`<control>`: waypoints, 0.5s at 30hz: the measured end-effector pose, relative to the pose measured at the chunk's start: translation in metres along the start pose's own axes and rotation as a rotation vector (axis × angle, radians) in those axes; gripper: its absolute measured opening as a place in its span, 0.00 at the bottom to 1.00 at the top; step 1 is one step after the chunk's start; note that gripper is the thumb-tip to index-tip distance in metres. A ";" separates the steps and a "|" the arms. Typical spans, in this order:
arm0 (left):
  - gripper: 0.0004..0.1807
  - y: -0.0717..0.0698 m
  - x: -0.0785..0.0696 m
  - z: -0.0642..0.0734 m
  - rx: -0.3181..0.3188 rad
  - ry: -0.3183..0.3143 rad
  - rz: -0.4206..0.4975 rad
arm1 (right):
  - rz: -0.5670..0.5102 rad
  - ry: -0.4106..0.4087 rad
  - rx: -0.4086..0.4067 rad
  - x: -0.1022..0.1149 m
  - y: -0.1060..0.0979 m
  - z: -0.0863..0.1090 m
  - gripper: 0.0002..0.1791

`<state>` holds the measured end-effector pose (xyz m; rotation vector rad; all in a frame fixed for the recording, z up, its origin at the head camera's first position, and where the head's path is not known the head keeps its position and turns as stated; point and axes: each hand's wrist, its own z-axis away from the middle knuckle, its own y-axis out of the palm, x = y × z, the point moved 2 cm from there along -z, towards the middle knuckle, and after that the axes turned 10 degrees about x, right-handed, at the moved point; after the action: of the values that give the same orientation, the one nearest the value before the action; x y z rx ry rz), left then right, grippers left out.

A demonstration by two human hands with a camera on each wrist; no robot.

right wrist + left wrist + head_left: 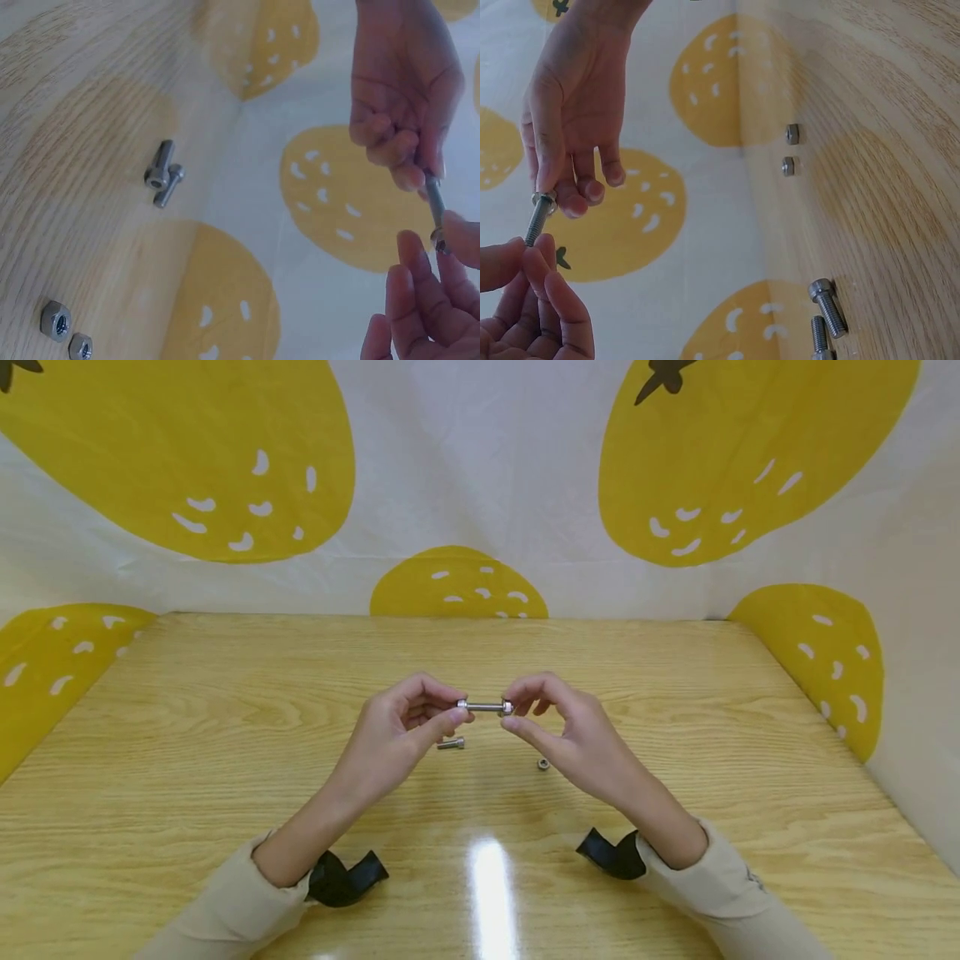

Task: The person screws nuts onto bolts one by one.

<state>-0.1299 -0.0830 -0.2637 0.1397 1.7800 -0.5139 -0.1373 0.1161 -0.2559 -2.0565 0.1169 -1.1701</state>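
Observation:
A silver bolt point(486, 707) is held level above the table between both hands. The left hand point(390, 735) pinches one end of it between thumb and fingers. At the other end, the right hand point(573, 735) pinches a hex nut point(439, 241) that sits around the bolt's threaded end. In the left wrist view the shank point(535, 223) shows between the two hands' fingertips. The bolt's far end is largely covered by the left fingertips.
Two socket-head bolts point(157, 177) point(172, 184) lie side by side on the wooden table point(225, 777). Two loose nuts point(792, 134) point(788, 166) rest apart from them, nearer the right hand. A white cloth point(480, 460) with yellow fruit prints hangs behind the table.

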 end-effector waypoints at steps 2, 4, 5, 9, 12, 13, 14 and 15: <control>0.08 0.000 0.000 0.000 0.001 -0.002 -0.001 | 0.000 0.005 0.001 -0.001 0.000 0.000 0.10; 0.08 0.000 0.000 0.000 0.003 -0.006 0.001 | -0.007 0.024 0.012 -0.001 0.001 0.000 0.08; 0.08 0.000 0.000 0.000 0.003 -0.007 -0.001 | -0.012 0.036 0.018 -0.001 0.001 0.000 0.07; 0.08 0.001 0.000 0.000 0.005 -0.005 -0.009 | -0.015 0.091 0.047 -0.002 0.004 0.001 0.06; 0.08 0.001 -0.001 0.001 0.009 -0.001 -0.022 | -0.016 0.115 0.056 -0.002 0.005 0.001 0.12; 0.08 0.002 -0.001 0.001 0.013 0.002 -0.025 | -0.017 0.123 0.056 -0.003 0.005 0.001 0.15; 0.09 0.002 -0.001 0.001 0.015 0.002 -0.027 | -0.020 0.131 0.057 -0.003 0.005 0.000 0.17; 0.09 0.002 -0.001 0.001 0.017 0.002 -0.028 | -0.020 0.137 0.059 -0.003 0.004 0.001 0.19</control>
<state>-0.1279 -0.0815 -0.2630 0.1271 1.7816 -0.5499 -0.1374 0.1144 -0.2608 -1.9303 0.1263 -1.3112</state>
